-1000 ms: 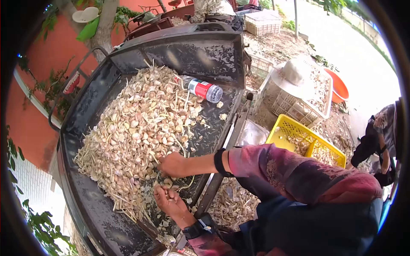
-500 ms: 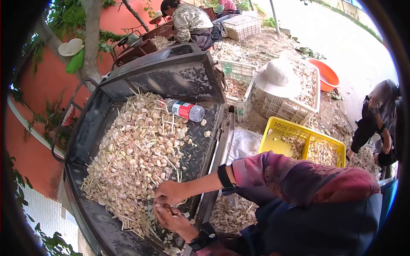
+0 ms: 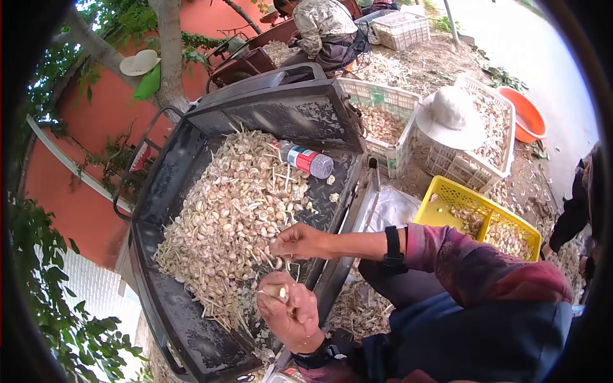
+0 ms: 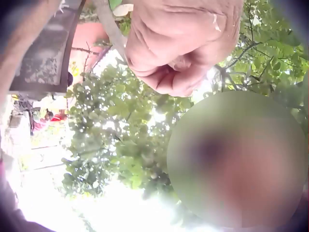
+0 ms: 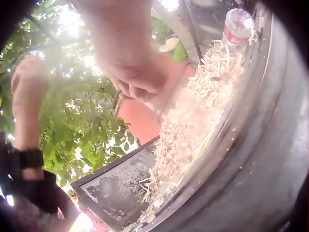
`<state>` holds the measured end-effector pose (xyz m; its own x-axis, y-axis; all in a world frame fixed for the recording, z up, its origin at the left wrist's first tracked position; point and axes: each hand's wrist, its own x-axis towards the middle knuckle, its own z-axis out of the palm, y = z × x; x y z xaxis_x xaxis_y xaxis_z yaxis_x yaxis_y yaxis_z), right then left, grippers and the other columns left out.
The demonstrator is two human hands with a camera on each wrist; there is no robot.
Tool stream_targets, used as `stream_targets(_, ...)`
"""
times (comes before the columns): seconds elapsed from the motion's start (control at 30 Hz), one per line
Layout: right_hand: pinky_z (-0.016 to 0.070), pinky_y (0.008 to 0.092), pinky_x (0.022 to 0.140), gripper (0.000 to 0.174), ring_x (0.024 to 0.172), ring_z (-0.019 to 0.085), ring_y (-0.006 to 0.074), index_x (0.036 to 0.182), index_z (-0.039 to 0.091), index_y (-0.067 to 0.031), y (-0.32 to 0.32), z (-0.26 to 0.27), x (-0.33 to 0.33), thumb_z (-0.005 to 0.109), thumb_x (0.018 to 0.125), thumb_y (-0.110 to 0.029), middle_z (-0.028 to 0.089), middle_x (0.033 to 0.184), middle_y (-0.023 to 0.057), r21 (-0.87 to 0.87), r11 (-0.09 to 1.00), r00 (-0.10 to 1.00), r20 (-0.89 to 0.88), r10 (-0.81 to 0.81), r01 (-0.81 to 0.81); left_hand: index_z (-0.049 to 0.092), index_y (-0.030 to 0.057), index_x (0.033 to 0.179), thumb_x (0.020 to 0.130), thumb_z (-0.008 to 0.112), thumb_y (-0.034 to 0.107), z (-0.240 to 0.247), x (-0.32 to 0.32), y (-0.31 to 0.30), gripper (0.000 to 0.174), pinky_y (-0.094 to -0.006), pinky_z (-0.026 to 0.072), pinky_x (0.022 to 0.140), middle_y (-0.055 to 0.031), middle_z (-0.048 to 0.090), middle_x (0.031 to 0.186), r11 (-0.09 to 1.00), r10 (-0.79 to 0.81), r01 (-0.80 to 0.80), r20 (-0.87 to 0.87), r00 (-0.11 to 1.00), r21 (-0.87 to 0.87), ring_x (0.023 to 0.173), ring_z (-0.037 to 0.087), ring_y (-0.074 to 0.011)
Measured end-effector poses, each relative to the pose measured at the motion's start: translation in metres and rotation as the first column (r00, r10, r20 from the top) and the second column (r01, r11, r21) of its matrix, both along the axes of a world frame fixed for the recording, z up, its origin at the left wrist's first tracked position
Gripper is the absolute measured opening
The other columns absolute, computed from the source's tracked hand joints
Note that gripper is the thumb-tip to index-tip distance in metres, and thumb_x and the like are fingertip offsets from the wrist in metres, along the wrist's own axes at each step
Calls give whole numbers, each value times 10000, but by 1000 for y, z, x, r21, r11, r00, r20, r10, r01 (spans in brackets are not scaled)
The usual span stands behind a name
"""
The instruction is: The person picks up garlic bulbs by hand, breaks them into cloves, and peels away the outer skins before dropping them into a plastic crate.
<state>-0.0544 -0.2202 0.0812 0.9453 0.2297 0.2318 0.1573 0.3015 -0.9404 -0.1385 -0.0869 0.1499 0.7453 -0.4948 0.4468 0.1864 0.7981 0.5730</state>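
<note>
In the black cart bed [image 3: 159, 191], our garlic pile [image 3: 236, 210] lies as before, but our hands have parted. Our left hand [image 3: 288, 314] clamps a garlic bulb [image 3: 280, 292]. Our right hand [image 3: 300, 241] hovers above, fingers curled; we cannot tell whether it holds anything. The cart rim [image 3: 364, 191] runs just beside both hands, and bare floor opens to their left.

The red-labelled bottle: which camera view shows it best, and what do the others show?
Head view: the bottle lies whole against the garlic pile. Right wrist: small, near the top edge. Left wrist: absent.
</note>
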Motion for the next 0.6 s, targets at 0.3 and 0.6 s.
stream_targets(0.3,254,178,386,239,470,373,3,797,625,-66,-4,2,-30,592,853,-296,524,617,-40,115,990,994,-58,92,-84,557,-175,802,771,632,-6,109,-88,-58,187,-228,423,443,-167,574,690,757,-650,646,232,724,103,525,553,-141)
stream_targets(0.6,274,176,408,231,511,392,10,826,637,-79,1,-12,-55,593,852,-304,522,639,-45,210,966,987,-15,160,-153,552,-187,938,781,668,134,84,-104,-147,375,-222,460,490,-162,598,757,528,-707,840,483,516,-126,591,576,-159)
